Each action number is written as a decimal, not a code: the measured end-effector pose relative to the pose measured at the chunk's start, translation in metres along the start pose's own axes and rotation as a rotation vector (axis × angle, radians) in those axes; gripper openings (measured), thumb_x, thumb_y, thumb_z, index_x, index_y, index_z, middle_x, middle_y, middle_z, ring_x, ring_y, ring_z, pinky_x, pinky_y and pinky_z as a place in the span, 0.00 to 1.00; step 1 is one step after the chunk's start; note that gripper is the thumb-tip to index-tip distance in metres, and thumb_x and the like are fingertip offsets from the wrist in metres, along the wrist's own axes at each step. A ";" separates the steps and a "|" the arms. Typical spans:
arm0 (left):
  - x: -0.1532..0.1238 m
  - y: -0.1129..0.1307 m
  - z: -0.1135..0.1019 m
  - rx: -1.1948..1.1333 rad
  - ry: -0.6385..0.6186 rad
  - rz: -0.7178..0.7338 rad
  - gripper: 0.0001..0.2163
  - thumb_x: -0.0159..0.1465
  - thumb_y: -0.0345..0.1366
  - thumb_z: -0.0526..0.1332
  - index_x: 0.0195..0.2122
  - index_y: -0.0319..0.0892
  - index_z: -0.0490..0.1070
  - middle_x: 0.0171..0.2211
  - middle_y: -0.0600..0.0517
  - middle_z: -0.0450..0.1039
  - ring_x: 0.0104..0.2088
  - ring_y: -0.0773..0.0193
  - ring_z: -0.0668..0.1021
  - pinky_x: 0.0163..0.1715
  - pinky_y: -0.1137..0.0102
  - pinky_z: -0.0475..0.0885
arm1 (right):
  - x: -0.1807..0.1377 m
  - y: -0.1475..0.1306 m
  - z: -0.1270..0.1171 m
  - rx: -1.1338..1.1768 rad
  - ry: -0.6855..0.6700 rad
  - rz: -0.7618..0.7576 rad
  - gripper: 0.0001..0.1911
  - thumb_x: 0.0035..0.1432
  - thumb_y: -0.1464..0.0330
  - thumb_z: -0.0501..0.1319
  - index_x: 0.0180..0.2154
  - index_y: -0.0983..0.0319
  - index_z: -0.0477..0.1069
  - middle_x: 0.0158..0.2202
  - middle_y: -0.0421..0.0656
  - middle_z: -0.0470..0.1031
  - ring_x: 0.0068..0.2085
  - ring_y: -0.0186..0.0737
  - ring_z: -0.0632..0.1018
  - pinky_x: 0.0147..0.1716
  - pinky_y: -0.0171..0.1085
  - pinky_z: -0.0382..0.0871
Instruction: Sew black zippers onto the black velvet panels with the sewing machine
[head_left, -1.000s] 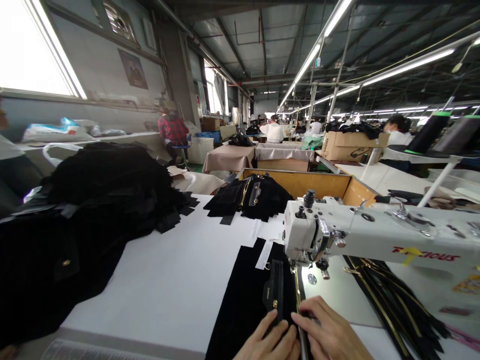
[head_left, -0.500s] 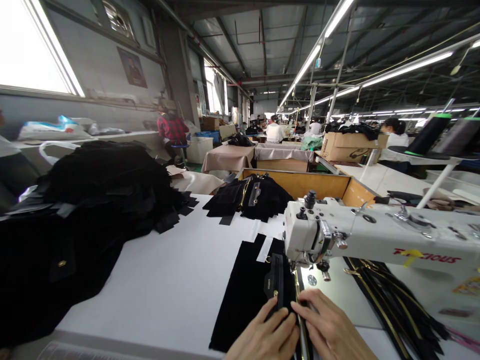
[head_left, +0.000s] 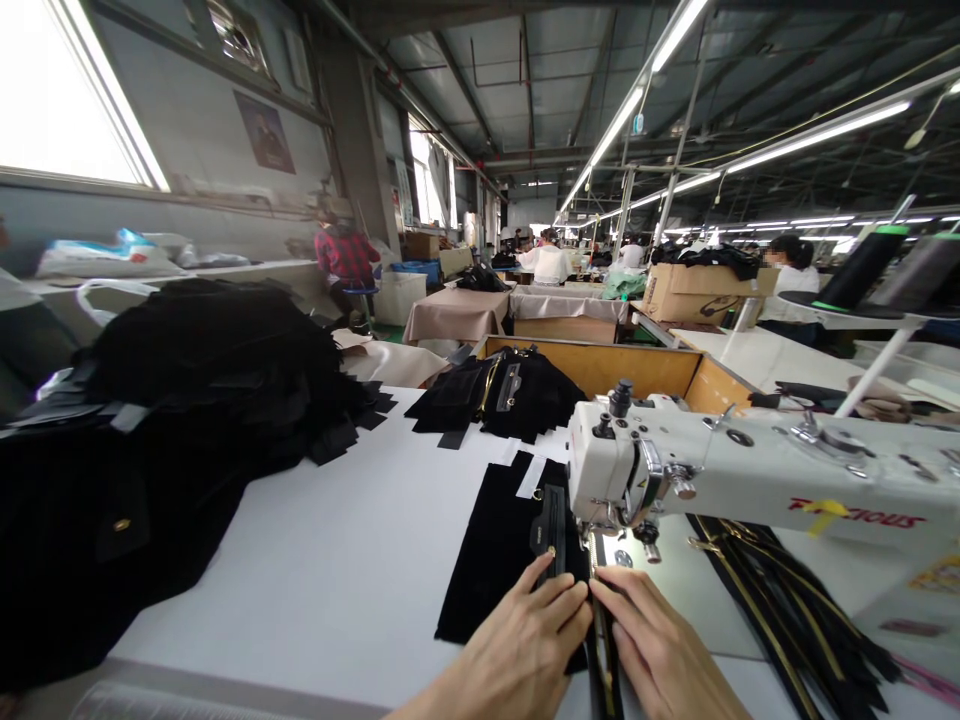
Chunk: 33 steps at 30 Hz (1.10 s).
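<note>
A black fabric panel with a dark zip pocket lies on the white table, its right edge at the sewing machine's needle area. My left hand rests on the panel, fingers stretched out and pressing it down near the pocket's lower end. Along the panel's right edge runs a black zipper strip with metallic teeth, leading up under the presser foot. My right hand grips this strip with its fingertips, just below the machine head. The thumb side of the grip is partly hidden.
The white sewing machine fills the right side. More gold-toothed zippers lie under its arm. A large pile of black pieces covers the left; a smaller stack lies behind. Thread cones stand right. Co-workers sit farther back.
The black panel and zipper strip have moved forward, away from me, along the machine. Both hands have moved forward with them.
</note>
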<state>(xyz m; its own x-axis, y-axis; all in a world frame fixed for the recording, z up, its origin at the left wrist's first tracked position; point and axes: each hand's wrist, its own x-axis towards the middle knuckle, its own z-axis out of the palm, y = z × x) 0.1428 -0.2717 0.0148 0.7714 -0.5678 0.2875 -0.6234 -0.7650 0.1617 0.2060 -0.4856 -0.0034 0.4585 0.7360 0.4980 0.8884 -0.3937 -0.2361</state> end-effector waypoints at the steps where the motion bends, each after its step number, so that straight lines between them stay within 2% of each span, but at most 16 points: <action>1: 0.001 0.000 0.000 -0.001 0.003 -0.001 0.18 0.71 0.34 0.58 0.61 0.37 0.60 0.57 0.48 0.66 0.60 0.59 0.65 0.70 0.61 0.35 | 0.000 -0.001 -0.001 0.024 0.028 -0.007 0.20 0.66 0.78 0.44 0.56 0.63 0.63 0.50 0.49 0.68 0.50 0.40 0.74 0.50 0.36 0.74; 4: 0.002 0.000 -0.001 -0.015 0.002 -0.009 0.18 0.70 0.32 0.59 0.60 0.37 0.61 0.56 0.49 0.67 0.60 0.60 0.66 0.70 0.62 0.35 | 0.001 -0.002 -0.003 0.068 0.086 -0.058 0.18 0.65 0.80 0.44 0.49 0.62 0.66 0.44 0.47 0.70 0.45 0.39 0.74 0.46 0.34 0.74; 8: 0.002 -0.001 -0.001 -0.030 -0.005 -0.003 0.17 0.70 0.32 0.59 0.58 0.37 0.62 0.55 0.49 0.67 0.59 0.60 0.66 0.70 0.63 0.35 | 0.001 -0.002 -0.004 0.056 0.103 -0.098 0.17 0.63 0.81 0.46 0.45 0.62 0.67 0.41 0.46 0.70 0.43 0.40 0.74 0.46 0.35 0.73; 15: 0.010 -0.012 0.004 -0.052 0.020 -0.002 0.21 0.66 0.28 0.61 0.60 0.36 0.60 0.56 0.48 0.66 0.60 0.58 0.65 0.69 0.63 0.36 | 0.003 -0.001 -0.003 0.078 0.033 -0.062 0.19 0.65 0.81 0.45 0.51 0.64 0.65 0.49 0.49 0.67 0.50 0.42 0.71 0.50 0.38 0.71; 17: 0.013 -0.015 0.005 -0.087 0.027 -0.018 0.22 0.65 0.25 0.61 0.60 0.37 0.61 0.56 0.47 0.67 0.60 0.58 0.65 0.69 0.61 0.39 | 0.003 -0.001 -0.003 0.077 0.015 -0.046 0.19 0.65 0.80 0.45 0.53 0.64 0.64 0.51 0.50 0.65 0.52 0.43 0.69 0.52 0.39 0.70; 19: 0.015 -0.017 0.006 -0.150 0.040 -0.047 0.23 0.63 0.23 0.61 0.59 0.38 0.61 0.55 0.47 0.67 0.58 0.57 0.67 0.67 0.60 0.47 | 0.002 -0.002 -0.003 0.087 0.003 -0.032 0.19 0.66 0.80 0.45 0.54 0.64 0.64 0.52 0.50 0.64 0.53 0.44 0.68 0.52 0.40 0.70; 23: 0.016 -0.017 0.010 -0.338 0.122 -0.167 0.24 0.59 0.15 0.60 0.53 0.43 0.68 0.50 0.51 0.69 0.50 0.58 0.71 0.54 0.64 0.66 | -0.002 0.000 -0.001 0.154 -0.020 -0.019 0.20 0.64 0.82 0.44 0.52 0.64 0.64 0.46 0.49 0.65 0.48 0.44 0.69 0.46 0.41 0.72; 27: 0.016 -0.016 0.011 -0.411 0.166 -0.192 0.20 0.59 0.13 0.60 0.48 0.42 0.71 0.45 0.52 0.70 0.45 0.58 0.72 0.48 0.66 0.70 | -0.005 0.002 0.000 0.222 -0.074 -0.002 0.21 0.62 0.84 0.44 0.49 0.63 0.66 0.46 0.48 0.65 0.48 0.45 0.69 0.46 0.42 0.71; 33: 0.013 -0.012 0.011 -0.258 0.123 -0.092 0.21 0.55 0.13 0.59 0.46 0.39 0.71 0.44 0.50 0.71 0.43 0.56 0.73 0.43 0.65 0.72 | -0.006 0.001 0.000 0.234 -0.067 -0.009 0.22 0.59 0.84 0.45 0.47 0.62 0.68 0.45 0.48 0.64 0.47 0.46 0.69 0.44 0.42 0.71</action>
<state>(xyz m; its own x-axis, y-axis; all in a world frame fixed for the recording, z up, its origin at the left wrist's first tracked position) 0.1617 -0.2730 0.0061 0.8146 -0.4468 0.3697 -0.5757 -0.6999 0.4228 0.2042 -0.4908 -0.0068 0.4439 0.7770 0.4463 0.8699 -0.2541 -0.4229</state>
